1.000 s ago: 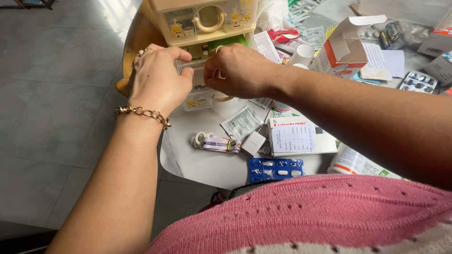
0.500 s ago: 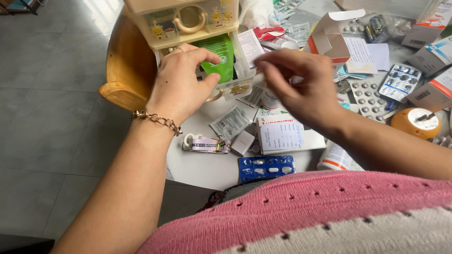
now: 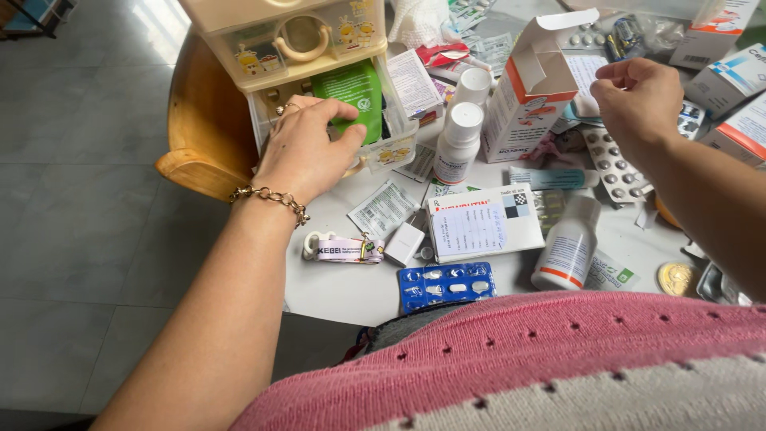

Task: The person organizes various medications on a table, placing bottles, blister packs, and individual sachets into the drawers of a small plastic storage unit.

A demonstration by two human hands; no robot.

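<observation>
The pale plastic drawer stands pulled out just ahead of the left hand; its fingers curl over a green packet standing upright inside; the right hand hovers well apart, fingertips pinched on nothing visible.

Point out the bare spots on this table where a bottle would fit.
One free patch lies at the table's near left edge, bordered by the lanyard above and the blue blister pack to the right. Everywhere else is crowded, worst around the open white-and-orange box and under the right hand, where cartons and blister strips overlap.
</observation>
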